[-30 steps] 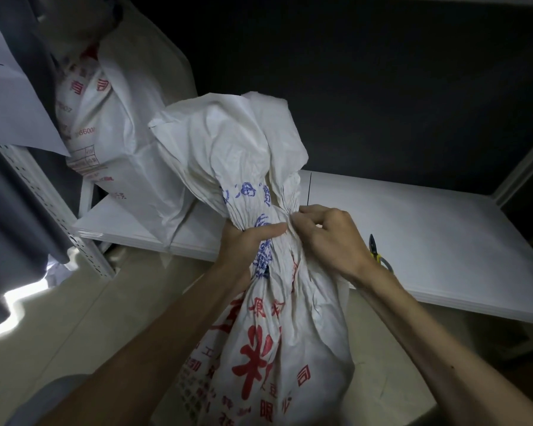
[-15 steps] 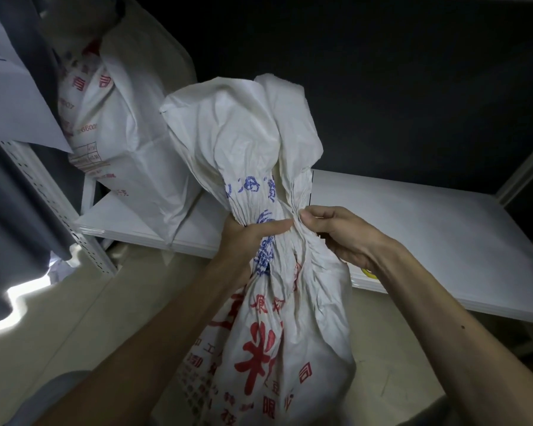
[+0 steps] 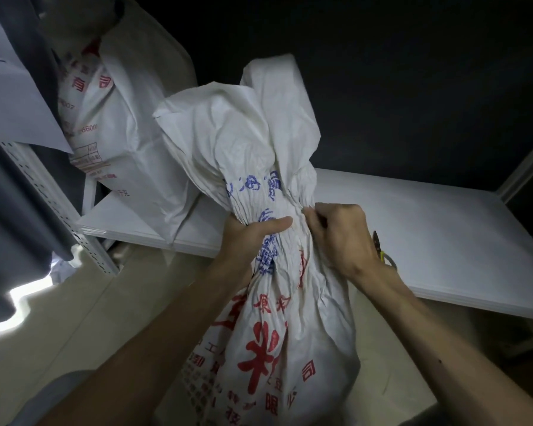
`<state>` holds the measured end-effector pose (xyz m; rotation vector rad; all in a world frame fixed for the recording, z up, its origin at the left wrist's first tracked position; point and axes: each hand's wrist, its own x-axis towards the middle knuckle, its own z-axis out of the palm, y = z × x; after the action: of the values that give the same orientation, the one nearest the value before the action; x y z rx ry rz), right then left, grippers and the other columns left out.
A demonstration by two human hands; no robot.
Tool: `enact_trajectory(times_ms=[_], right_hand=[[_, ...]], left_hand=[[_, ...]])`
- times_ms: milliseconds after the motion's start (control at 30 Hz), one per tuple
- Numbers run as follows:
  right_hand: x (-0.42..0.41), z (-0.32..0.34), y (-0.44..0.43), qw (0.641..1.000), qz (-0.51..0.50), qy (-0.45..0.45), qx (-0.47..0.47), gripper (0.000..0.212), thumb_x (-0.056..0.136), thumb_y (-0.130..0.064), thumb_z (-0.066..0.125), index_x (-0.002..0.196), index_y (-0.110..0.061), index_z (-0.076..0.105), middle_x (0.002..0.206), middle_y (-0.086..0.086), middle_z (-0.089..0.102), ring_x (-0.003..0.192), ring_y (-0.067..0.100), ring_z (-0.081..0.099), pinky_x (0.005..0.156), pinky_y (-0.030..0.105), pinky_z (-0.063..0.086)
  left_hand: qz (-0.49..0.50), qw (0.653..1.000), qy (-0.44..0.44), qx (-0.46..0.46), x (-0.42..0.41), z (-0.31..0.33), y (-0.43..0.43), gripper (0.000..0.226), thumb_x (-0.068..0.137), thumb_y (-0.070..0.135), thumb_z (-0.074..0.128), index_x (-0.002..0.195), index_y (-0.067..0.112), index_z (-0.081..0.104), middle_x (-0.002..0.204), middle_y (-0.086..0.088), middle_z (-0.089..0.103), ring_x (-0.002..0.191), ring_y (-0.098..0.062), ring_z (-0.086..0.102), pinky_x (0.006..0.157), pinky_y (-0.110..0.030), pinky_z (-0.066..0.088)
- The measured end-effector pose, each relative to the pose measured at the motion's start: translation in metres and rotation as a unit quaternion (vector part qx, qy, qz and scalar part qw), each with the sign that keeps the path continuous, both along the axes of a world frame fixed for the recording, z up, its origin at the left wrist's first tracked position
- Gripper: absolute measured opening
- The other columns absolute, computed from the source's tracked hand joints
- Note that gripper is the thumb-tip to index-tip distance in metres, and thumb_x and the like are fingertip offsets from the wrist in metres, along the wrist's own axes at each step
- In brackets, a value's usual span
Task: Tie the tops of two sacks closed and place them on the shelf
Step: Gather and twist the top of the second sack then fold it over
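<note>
**Sack Neck Gathered in Front of Shelf**

While the printed sack (image 3: pixel 277 333) stands on the floor against the shelf (image 3: pixel 428 229) edge, a second sack (image 3: pixel 126 142) sits upright on the shelf's left end. A yellow-handled tool (image 3: pixel 382 256) lies on the shelf, partly hidden behind the right wrist. The left hand (image 3: pixel 253 238) is clamped around the gathered neck, thumb across the front. The right hand (image 3: pixel 339 238) pinches the pleated fabric beside it, fingers closed.

Bare shelf (image 3: pixel 428 229) right of second sack (image 3: pixel 130 142)
</note>
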<state>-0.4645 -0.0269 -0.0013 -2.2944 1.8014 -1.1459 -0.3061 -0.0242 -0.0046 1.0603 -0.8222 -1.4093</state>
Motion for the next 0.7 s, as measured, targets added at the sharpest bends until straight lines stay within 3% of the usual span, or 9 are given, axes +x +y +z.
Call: enact_trajectory(times_ms=[133, 200, 300, 367, 400, 500, 600, 633, 700], right_hand=[[0.007, -0.008, -0.001, 0.999, 0.004, 0.046, 0.005, 0.042, 0.100, -0.022, 0.049, 0.061, -0.007, 0.047, 0.052, 0.005, 0.044, 0.048, 0.027, 0.041, 0.051, 0.033, 0.034], [0.008, -0.008, -0.001, 0.999, 0.026, 0.042, 0.001, 0.042, 0.099, -0.021, 0.050, 0.060, -0.008, 0.046, 0.050, 0.002, 0.044, 0.047, 0.021, 0.040, 0.052, 0.031, 0.034], [0.008, -0.001, -0.002, 0.993, 0.059, -0.059, 0.082, 0.044, 0.100, -0.021, 0.047, 0.058, -0.014, 0.039, 0.047, -0.008, 0.037, 0.047, 0.009, 0.035, 0.050, 0.017, 0.030], [0.007, 0.002, -0.003, 0.975, 0.069, -0.119, 0.176, 0.043, 0.100, -0.025, 0.046, 0.059, -0.010, 0.045, 0.050, -0.009, 0.043, 0.051, 0.005, 0.036, 0.055, 0.016, 0.034], [0.006, 0.003, -0.003, 0.961, 0.082, -0.151, 0.218, 0.042, 0.099, -0.028, 0.047, 0.064, -0.005, 0.051, 0.057, -0.008, 0.051, 0.056, 0.002, 0.039, 0.062, 0.023, 0.041], [0.006, 0.006, -0.003, 0.868, 0.136, -0.339, 0.336, 0.042, 0.096, -0.026, 0.047, 0.094, 0.014, 0.058, 0.100, 0.024, 0.070, 0.082, 0.021, 0.059, 0.091, 0.051, 0.051], [0.002, 0.011, -0.002, 0.731, 0.168, -0.533, 0.391, 0.031, 0.100, -0.001, 0.038, 0.109, 0.019, 0.060, 0.109, 0.030, 0.067, 0.099, 0.032, 0.068, 0.094, 0.040, 0.054], [0.000, 0.011, -0.004, 0.706, 0.170, -0.563, 0.394, 0.029, 0.100, 0.003, 0.038, 0.110, 0.018, 0.061, 0.107, 0.027, 0.069, 0.099, 0.030, 0.069, 0.091, 0.035, 0.056], [-0.003, 0.009, -0.006, 0.693, 0.157, -0.582, 0.396, 0.021, 0.097, 0.005, 0.045, 0.103, 0.013, 0.064, 0.093, 0.019, 0.073, 0.086, 0.021, 0.072, 0.079, 0.025, 0.059]], left_hand=[[-0.010, 1.000, -0.005, 0.003, 0.000, 0.001, 0.001, 0.040, 0.071, -0.008, 0.080, 0.106, 0.009, 0.071, 0.101, -0.004, 0.077, 0.091, -0.020, 0.075, 0.075, -0.031, 0.062], [-0.016, 1.000, 0.003, 0.001, 0.000, 0.001, 0.001, 0.035, 0.072, -0.010, 0.078, 0.100, 0.011, 0.072, 0.095, -0.003, 0.078, 0.087, -0.020, 0.075, 0.069, -0.028, 0.061], [-0.020, 1.000, 0.019, -0.003, 0.000, 0.001, 0.000, 0.033, 0.075, -0.012, 0.074, 0.100, 0.010, 0.071, 0.094, -0.003, 0.078, 0.084, -0.018, 0.075, 0.065, -0.025, 0.059], [-0.014, 1.000, 0.016, -0.004, 0.001, 0.001, -0.002, 0.036, 0.075, -0.011, 0.075, 0.105, 0.008, 0.070, 0.099, -0.006, 0.077, 0.086, -0.019, 0.075, 0.066, -0.025, 0.059], [-0.010, 1.000, 0.011, -0.005, 0.001, 0.001, -0.002, 0.036, 0.075, -0.010, 0.076, 0.105, 0.009, 0.070, 0.099, -0.005, 0.077, 0.086, -0.018, 0.075, 0.066, -0.025, 0.059], [-0.004, 1.000, -0.007, -0.008, 0.001, -0.001, -0.005, 0.039, 0.072, -0.007, 0.079, 0.105, 0.012, 0.071, 0.102, -0.004, 0.077, 0.090, -0.017, 0.074, 0.073, -0.029, 0.060], [-0.002, 1.000, -0.008, -0.002, 0.003, -0.002, -0.007, 0.048, 0.069, -0.007, 0.081, 0.113, 0.008, 0.070, 0.106, -0.004, 0.076, 0.093, -0.018, 0.074, 0.076, -0.029, 0.060], [-0.005, 1.000, -0.006, -0.001, 0.004, -0.003, -0.008, 0.048, 0.069, -0.008, 0.081, 0.113, 0.008, 0.070, 0.105, -0.004, 0.076, 0.092, -0.018, 0.074, 0.074, -0.028, 0.060], [-0.015, 1.000, -0.007, 0.003, 0.004, -0.002, -0.006, 0.047, 0.070, -0.009, 0.080, 0.112, 0.008, 0.070, 0.104, -0.004, 0.076, 0.091, -0.017, 0.074, 0.072, -0.026, 0.060]])
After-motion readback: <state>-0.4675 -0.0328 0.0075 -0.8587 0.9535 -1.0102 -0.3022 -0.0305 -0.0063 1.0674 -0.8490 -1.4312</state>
